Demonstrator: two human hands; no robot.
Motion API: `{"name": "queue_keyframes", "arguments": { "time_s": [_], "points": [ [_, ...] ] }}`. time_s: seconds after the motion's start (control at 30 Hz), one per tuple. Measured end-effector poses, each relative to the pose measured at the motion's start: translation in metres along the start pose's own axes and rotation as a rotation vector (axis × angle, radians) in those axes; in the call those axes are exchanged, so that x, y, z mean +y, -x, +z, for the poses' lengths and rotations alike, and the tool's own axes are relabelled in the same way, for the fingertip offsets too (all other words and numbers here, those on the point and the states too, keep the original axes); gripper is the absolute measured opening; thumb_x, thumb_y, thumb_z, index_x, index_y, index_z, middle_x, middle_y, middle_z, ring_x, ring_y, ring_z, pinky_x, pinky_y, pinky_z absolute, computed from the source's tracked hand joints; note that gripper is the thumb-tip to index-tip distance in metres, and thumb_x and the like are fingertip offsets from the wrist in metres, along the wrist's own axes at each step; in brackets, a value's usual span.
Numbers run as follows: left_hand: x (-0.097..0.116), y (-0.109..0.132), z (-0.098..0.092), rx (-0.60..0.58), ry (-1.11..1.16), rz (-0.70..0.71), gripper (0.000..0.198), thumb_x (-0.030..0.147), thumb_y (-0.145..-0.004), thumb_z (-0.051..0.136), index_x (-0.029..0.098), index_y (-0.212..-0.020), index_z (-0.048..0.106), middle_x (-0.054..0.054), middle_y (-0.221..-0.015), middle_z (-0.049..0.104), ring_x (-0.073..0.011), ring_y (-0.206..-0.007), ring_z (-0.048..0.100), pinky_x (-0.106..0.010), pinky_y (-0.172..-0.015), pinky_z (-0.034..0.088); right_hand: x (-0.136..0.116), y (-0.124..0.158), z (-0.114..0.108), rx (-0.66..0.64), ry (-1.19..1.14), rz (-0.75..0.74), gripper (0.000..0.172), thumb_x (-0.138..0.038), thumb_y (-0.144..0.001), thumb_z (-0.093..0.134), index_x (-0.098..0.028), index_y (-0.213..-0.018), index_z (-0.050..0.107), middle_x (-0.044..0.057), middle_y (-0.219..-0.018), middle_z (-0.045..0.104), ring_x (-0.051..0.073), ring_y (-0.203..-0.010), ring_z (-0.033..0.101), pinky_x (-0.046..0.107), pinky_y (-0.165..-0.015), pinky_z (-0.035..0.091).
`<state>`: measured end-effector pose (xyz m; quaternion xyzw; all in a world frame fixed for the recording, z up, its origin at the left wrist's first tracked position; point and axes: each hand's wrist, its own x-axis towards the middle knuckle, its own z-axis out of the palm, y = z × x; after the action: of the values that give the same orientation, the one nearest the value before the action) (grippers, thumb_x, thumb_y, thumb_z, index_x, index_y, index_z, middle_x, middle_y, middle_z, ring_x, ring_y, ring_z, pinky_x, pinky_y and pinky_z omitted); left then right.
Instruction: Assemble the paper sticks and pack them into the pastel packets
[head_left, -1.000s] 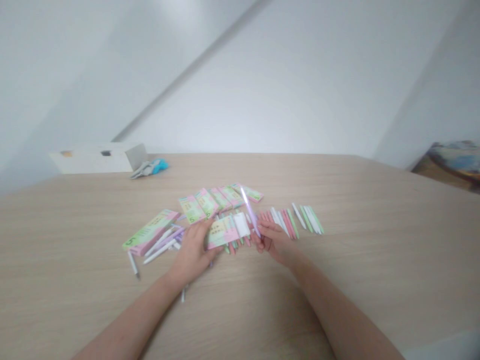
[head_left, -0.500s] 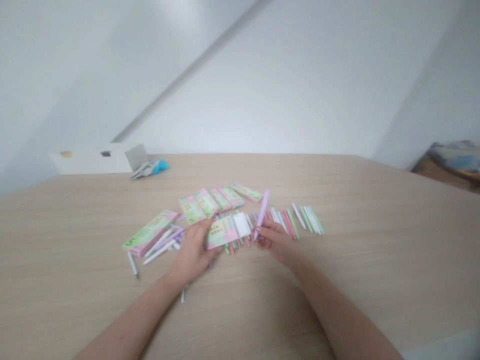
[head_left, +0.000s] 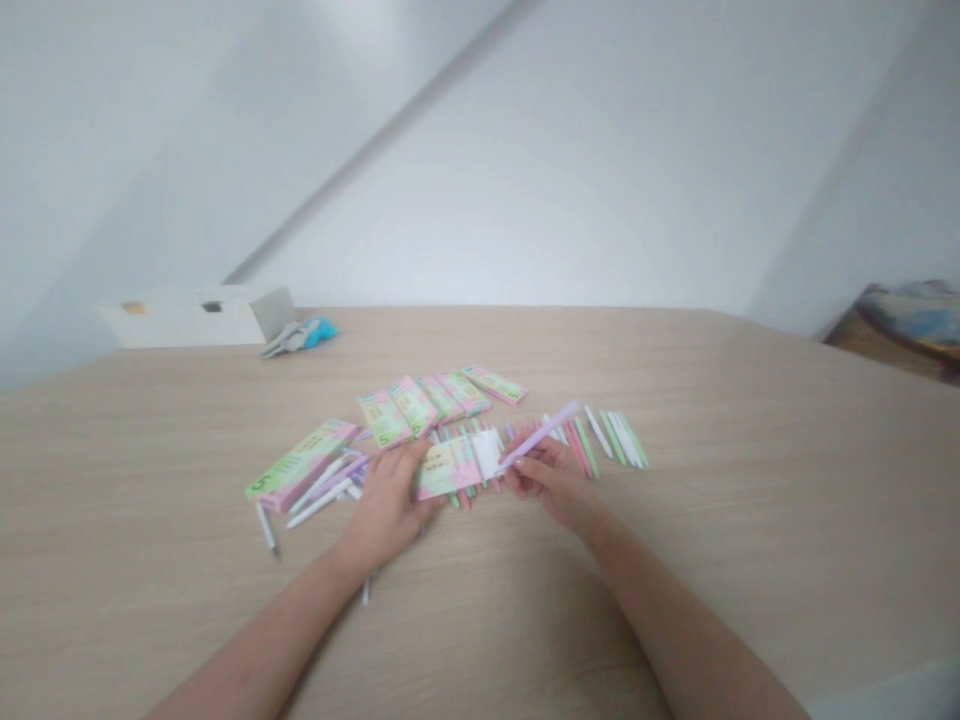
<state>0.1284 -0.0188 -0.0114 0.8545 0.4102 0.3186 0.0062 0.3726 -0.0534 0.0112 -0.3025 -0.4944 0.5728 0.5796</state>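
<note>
My left hand [head_left: 390,495] is closed around one end of a pink and green pen box [head_left: 448,467]. The box's white flap [head_left: 488,452] stands open at the right end. Pinched in my right hand [head_left: 546,474] is a purple pen [head_left: 541,435], tilted, with its lower left tip at the open flap. Pens in green, pink and white lie in a row beneath the box and on to the right, such as a pink pen [head_left: 578,448]. Left of my left hand, white and purple pens [head_left: 328,490] lie loose beside another pen box [head_left: 304,465].
Several pen boxes [head_left: 412,407] lie fanned out behind my hands. At the back left stand a white box [head_left: 195,318] with cut-outs and a grey and blue glove-like item [head_left: 300,337]. A single white pen [head_left: 267,530] lies at the left on the wooden table [head_left: 480,640].
My right hand has turned the purple pen from nearly upright to a low slant, bringing its lower tip left to the box's open end. The left hand has hardly moved.
</note>
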Motion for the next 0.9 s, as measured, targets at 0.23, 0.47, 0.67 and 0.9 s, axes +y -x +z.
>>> {"name": "queue_keyframes", "arguments": {
  "time_s": [0.23, 0.47, 0.67, 0.9],
  "points": [
    [0.001, 0.000, 0.000, 0.003, 0.000, 0.009, 0.064, 0.030, -0.075, 0.062, 0.020, -0.132, 0.036, -0.013, -0.130, 0.048, -0.0312, -0.120, 0.042, -0.050, -0.100, 0.033, 0.000, -0.001, 0.003, 0.015, 0.035, -0.029, 0.017, -0.028, -0.070, 0.072, -0.016, -0.082, 0.068, 0.000, -0.058, 0.061, 0.009, -0.049, 0.053, 0.020, -0.044, 0.040],
    [0.001, 0.000, 0.000, -0.018, -0.023, 0.044, 0.060, 0.028, -0.074, 0.061, 0.019, -0.129, 0.038, -0.013, -0.126, 0.049, -0.0308, -0.119, 0.042, -0.050, -0.102, 0.031, -0.001, -0.003, 0.004, 0.075, -0.005, -0.065, 0.019, -0.035, -0.076, 0.065, -0.017, -0.082, 0.067, 0.004, -0.076, 0.065, 0.013, -0.064, 0.060, 0.024, -0.050, 0.048],
    [0.002, 0.000, -0.002, -0.038, -0.056, 0.070, 0.061, 0.026, -0.074, 0.059, 0.017, -0.130, 0.037, -0.014, -0.126, 0.050, -0.0306, -0.120, 0.041, -0.050, -0.103, 0.028, 0.002, -0.003, 0.007, 0.155, 0.138, -0.067, 0.030, -0.046, -0.082, 0.056, -0.017, -0.088, 0.062, 0.004, -0.075, 0.066, 0.013, -0.062, 0.062, 0.026, -0.056, 0.051],
    [0.001, 0.000, 0.001, -0.043, -0.056, 0.086, 0.058, 0.026, -0.074, 0.058, 0.017, -0.129, 0.039, -0.014, -0.126, 0.050, -0.0309, -0.121, 0.041, -0.050, -0.104, 0.027, 0.006, -0.005, 0.013, 0.248, 0.315, -0.094, 0.030, -0.045, -0.079, 0.061, -0.018, -0.090, 0.059, 0.004, -0.072, 0.068, 0.014, -0.061, 0.065, 0.025, -0.054, 0.052]
  ]
}}
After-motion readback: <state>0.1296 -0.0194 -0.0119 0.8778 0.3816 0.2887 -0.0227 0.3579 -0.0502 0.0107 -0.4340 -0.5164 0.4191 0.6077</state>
